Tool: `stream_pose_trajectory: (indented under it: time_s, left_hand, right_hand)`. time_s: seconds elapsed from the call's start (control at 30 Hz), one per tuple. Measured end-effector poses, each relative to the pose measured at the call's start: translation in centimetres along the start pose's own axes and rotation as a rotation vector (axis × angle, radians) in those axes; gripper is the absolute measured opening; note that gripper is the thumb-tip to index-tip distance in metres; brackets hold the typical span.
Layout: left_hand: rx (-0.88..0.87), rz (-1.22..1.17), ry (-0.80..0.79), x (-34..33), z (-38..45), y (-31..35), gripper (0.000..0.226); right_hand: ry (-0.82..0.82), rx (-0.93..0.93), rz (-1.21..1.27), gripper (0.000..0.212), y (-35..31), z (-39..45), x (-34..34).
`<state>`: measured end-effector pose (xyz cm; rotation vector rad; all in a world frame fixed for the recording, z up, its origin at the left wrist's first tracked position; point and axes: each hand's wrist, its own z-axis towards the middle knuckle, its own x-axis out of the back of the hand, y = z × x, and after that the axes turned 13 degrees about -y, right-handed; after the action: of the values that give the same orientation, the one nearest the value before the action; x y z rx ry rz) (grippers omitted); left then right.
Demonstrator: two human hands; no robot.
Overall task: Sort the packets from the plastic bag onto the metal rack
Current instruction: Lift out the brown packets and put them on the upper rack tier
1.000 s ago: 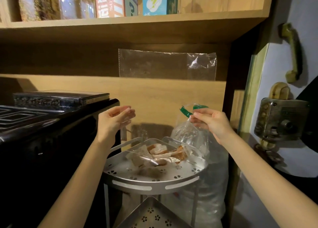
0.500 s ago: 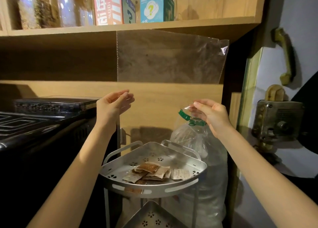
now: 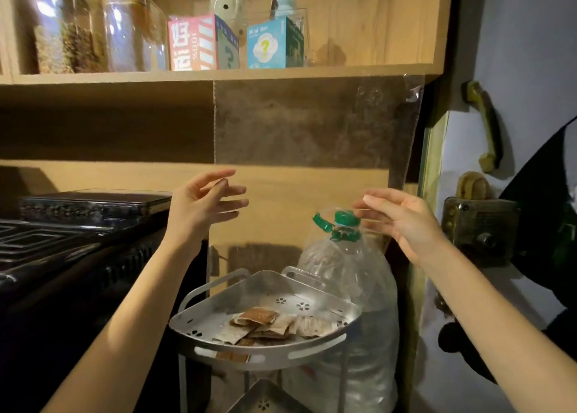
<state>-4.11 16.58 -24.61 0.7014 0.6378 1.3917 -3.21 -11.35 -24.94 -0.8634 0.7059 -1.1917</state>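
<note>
A clear, empty plastic bag (image 3: 312, 122) is stretched upright between my hands, in front of the wooden shelving. My left hand (image 3: 199, 206) pinches its left edge between thumb and forefinger, the other fingers spread. My right hand (image 3: 406, 225) holds the right edge at about the same height. Below them is the metal corner rack (image 3: 199, 325). Several brown and pale flat packets (image 3: 265, 322) lie in a loose pile on its top tier. One packet pokes out under the front rim. A lower tier (image 3: 265, 397) shows beneath.
A large clear water bottle (image 3: 349, 287) with a green cap stands right behind the rack. A black stove (image 3: 62, 256) fills the left side. Glass jars (image 3: 62, 28) and small boxes (image 3: 193, 44) sit on the upper shelf. A door with a brass lock (image 3: 477, 225) is at right.
The bag went up from just above the rack to shelf height and the packets dropped out of it onto the top tier. Both hands rose and their free fingers spread.
</note>
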Motion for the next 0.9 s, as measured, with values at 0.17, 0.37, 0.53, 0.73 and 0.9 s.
stream_pose_trajectory:
  time_s: [0.17,0.37,0.53,0.73,0.9]
  left_hand:
    - [0.140,-0.194,-0.071,-0.3,-0.9,1.0,0.036]
    - [0.327,-0.330,-0.075,-1.0,-2.9,0.1,0.062]
    - [0.386,-0.272,-0.093,-2.6,-4.3,-1.3,0.047]
    - [0.386,-0.124,-0.285,-4.4,-5.4,-1.7,0.030]
    - [0.317,0.266,-0.461,-4.9,-5.8,-0.9,0.043]
  right_hand:
    - [-0.042,-0.082,0.041,0.009,-1.7,-1.8,0.9]
    - [0.019,-0.227,-0.059,0.015,-0.8,-4.7,1.5]
    - [0.186,-0.282,-0.058,0.061,0.4,-7.2,1.9]
    - [0.435,-0.115,-0.270,0.054,-0.2,-9.6,2.8]
    - [0.141,-0.190,-0.287,0.029,-2.6,-12.5,4.1]
